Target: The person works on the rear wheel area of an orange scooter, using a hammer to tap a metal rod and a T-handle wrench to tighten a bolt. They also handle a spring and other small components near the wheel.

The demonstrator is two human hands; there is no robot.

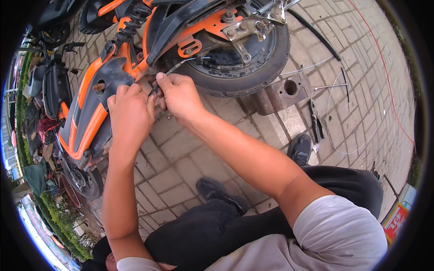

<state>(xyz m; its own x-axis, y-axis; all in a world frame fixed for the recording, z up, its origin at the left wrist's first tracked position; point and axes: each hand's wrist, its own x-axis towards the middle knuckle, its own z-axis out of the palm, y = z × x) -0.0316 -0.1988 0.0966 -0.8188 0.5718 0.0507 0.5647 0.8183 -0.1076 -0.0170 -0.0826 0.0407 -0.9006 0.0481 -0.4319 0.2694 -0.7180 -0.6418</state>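
Black cable (175,67); right hand (183,97): pinching it; left hand (130,110): pinching lower end; red sign (396,220): lettered

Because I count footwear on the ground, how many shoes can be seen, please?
2: one shoe is in the lower middle; another shoe is higher, farther right, near the pliers. More may be hidden.

Cable (173,69) before wheel (226,71), block (272,98) to right, pliers (315,119) farther right.
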